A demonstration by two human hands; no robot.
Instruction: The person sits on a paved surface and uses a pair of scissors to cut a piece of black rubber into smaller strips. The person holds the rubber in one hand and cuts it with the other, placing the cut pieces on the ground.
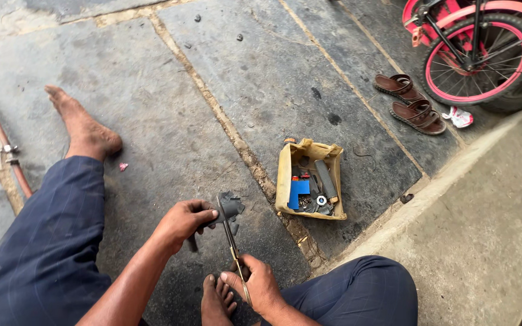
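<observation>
Nearest us, our right hand (260, 284) grips scissors (234, 253) w/ blades shut on the dark rubber piece (229, 207); left hand (182, 222) pinches that piece, left of the cardboard box (309, 180). Best we keep rubber taut & cut slow. Scissors' long axis runs away from us, tips up-frame.

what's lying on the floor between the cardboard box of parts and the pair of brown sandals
In the head view, only bare stone floor with a dark stain lies between the cardboard box and the brown sandals.
</observation>
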